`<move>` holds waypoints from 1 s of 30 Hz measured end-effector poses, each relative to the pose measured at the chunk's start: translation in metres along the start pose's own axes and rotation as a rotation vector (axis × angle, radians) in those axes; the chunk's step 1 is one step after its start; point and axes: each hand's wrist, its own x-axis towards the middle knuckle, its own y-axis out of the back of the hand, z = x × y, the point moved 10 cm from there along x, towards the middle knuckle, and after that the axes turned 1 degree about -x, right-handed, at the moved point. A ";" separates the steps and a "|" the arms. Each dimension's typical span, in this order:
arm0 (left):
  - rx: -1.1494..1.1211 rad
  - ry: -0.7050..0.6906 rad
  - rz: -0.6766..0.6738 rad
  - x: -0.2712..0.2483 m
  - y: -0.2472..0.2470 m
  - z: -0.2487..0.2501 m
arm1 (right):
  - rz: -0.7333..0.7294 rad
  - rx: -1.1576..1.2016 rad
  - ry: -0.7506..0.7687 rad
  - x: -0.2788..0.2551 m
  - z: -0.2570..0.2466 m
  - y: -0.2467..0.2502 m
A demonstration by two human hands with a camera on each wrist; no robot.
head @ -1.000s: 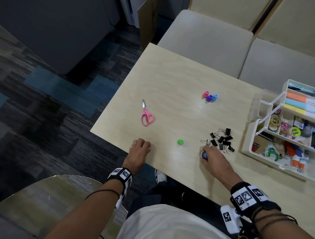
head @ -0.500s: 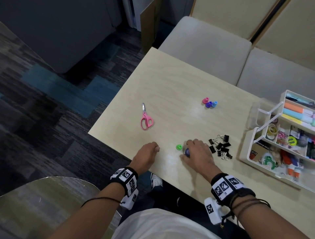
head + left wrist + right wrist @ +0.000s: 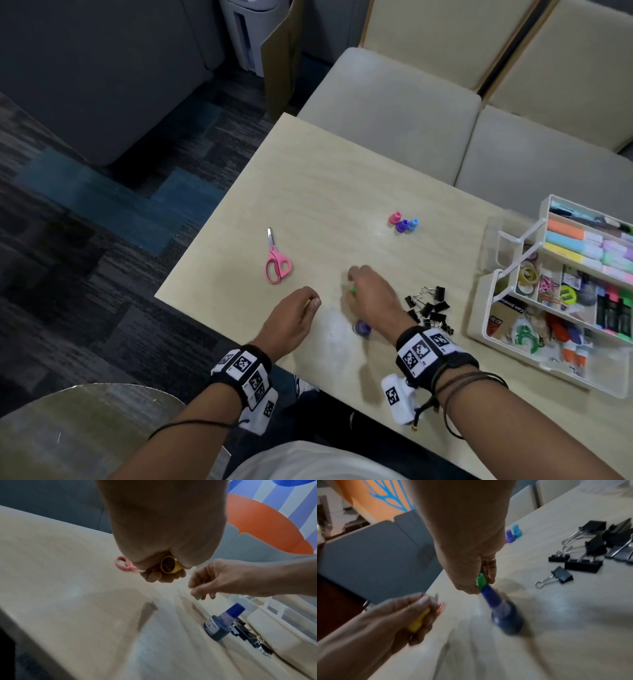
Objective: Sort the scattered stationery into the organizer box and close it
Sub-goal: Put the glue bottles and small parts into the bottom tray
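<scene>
My right hand (image 3: 351, 288) pinches a small green stamp (image 3: 481, 580) just above the table. A blue ink bottle (image 3: 362, 328) stands free under that wrist, also clear in the left wrist view as the ink bottle (image 3: 221, 623). My left hand (image 3: 310, 303) is curled round a round yellow stamp (image 3: 169, 564) near the table's front edge. Pink scissors (image 3: 277, 263) lie to the left. Pink, purple and blue stamps (image 3: 402, 222) stand further back. Black binder clips (image 3: 430, 308) lie in a heap to the right. The white organizer box (image 3: 478, 308) stands open at far right, its tiers filled.
The table's left edge (image 3: 212, 233) drops to carpet. Beige seats (image 3: 387, 113) run behind the table. A round metallic surface (image 3: 68, 428) sits at lower left beside my lap.
My right hand carried the ink bottle left from the binder clips, let it go standing, and took hold of the green stamp. My left hand shifted right along the front edge.
</scene>
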 end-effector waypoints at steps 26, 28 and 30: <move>0.151 -0.020 -0.139 0.145 -0.010 0.056 | 0.238 0.171 -0.297 0.070 0.166 0.082; 0.165 -0.014 -0.137 0.177 -0.016 0.070 | 0.269 0.203 -0.289 0.051 0.161 0.085; 0.191 -0.044 -0.142 0.207 -0.028 0.085 | 0.349 0.242 -0.276 0.026 0.153 0.095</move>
